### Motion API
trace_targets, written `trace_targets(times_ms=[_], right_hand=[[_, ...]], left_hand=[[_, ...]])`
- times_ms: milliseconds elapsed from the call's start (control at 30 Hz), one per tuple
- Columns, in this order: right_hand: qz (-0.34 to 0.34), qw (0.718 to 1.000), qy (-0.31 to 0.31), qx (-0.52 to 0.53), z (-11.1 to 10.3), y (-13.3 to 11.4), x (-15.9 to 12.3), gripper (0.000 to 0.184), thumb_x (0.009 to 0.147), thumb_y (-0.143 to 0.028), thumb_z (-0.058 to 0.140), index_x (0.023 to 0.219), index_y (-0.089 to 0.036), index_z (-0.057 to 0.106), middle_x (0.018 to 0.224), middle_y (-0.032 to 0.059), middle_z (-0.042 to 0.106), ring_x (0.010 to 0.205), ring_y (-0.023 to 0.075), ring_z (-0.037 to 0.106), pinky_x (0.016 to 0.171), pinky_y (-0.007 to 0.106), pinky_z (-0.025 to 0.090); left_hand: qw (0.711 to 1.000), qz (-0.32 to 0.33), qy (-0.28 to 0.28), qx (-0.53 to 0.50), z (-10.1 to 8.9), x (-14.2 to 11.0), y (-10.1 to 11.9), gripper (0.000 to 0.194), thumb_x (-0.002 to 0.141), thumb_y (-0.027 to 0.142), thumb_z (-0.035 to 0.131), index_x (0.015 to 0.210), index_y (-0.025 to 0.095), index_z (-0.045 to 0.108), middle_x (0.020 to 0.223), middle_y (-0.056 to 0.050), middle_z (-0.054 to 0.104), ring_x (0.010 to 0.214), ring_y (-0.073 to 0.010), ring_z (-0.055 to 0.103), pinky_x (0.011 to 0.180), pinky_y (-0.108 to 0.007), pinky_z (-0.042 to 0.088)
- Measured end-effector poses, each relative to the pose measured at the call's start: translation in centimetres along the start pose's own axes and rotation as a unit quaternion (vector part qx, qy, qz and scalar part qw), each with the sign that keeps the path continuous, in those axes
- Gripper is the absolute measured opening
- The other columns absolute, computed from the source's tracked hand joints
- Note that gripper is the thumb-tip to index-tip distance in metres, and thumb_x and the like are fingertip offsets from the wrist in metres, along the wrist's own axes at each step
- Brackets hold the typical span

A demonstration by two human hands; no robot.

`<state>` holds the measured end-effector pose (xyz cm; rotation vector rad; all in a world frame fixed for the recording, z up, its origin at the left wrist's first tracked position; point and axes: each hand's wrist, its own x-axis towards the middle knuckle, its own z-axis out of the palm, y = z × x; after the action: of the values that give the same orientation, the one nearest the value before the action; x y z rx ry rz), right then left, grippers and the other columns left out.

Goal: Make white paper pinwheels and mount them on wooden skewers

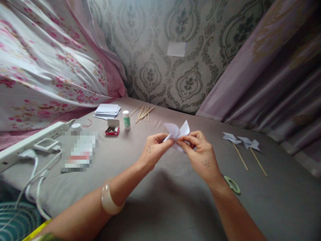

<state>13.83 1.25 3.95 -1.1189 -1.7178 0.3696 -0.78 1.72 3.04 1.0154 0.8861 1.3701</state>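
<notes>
Between my two hands is a white paper pinwheel [184, 130], its blades curled up and its centre pinched by my fingers. My left hand [156, 149] grips its left side with thumb and fingers. From the right, my right hand [200, 152] presses thumb and fingertips at the pinwheel's middle; whether a pin is there I cannot make out. Two paper pinwheels on wooden sticks, one [232, 138] beside the other [249, 143], lie at the right. Green-handled scissors [232, 184] are partly hidden under my right forearm.
A red box of small metal pins [112, 129], a glue stick [126, 120], several wooden sticks [142, 114] and a paper stack [107, 111] stand beyond my left hand. A power strip [32, 142] with cables runs along the left, above a fan [18, 221]. Curtains hang on both sides.
</notes>
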Motion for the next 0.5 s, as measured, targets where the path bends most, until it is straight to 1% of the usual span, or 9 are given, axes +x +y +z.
trace_targets(times_ms=[133, 233, 333, 500], right_hand=[[0.026, 0.999, -0.019, 0.027, -0.14, 0.23, 0.05, 0.012, 0.080, -0.032, 0.068, 0.079, -0.022, 0.074, 0.079, 0.0010, 0.052, 0.068, 0.0127, 0.049, 0.061, 0.026, 0.044], [0.040, 0.998, -0.026, 0.038, -0.23, 0.33, 0.09, 0.016, 0.079, -0.037, 0.068, 0.080, -0.022, 0.074, 0.079, 0.0009, 0.052, 0.067, 0.0127, 0.048, 0.061, 0.027, 0.044], [0.045, 0.998, -0.025, 0.043, -0.25, 0.27, 0.12, 0.018, 0.079, -0.039, 0.069, 0.079, -0.022, 0.074, 0.079, 0.0011, 0.052, 0.067, 0.0128, 0.048, 0.061, 0.027, 0.044], [0.044, 0.998, -0.024, 0.041, -0.19, 0.27, 0.09, 0.015, 0.079, -0.036, 0.069, 0.078, -0.022, 0.074, 0.078, 0.0009, 0.052, 0.067, 0.0127, 0.047, 0.062, 0.028, 0.044]], left_hand=[[1.000, -0.021, 0.006, -0.004, -0.23, 0.11, -0.22, 0.022, 0.059, 0.032, 0.076, 0.068, 0.013, 0.074, 0.062, -0.002, 0.067, 0.055, -0.0107, 0.050, 0.056, -0.024, 0.033], [0.999, -0.033, 0.009, -0.005, -0.33, 0.12, -0.33, 0.021, 0.059, 0.032, 0.075, 0.068, 0.013, 0.074, 0.062, -0.002, 0.067, 0.054, -0.0105, 0.049, 0.055, -0.024, 0.032], [0.999, -0.037, 0.006, -0.008, -0.25, 0.08, -0.28, 0.021, 0.058, 0.033, 0.075, 0.067, 0.014, 0.074, 0.061, -0.002, 0.066, 0.053, -0.0105, 0.049, 0.054, -0.024, 0.031], [0.999, -0.038, 0.003, 0.000, -0.22, 0.04, -0.22, 0.023, 0.058, 0.034, 0.076, 0.067, 0.013, 0.073, 0.058, -0.002, 0.064, 0.052, -0.0100, 0.046, 0.053, -0.024, 0.029]])
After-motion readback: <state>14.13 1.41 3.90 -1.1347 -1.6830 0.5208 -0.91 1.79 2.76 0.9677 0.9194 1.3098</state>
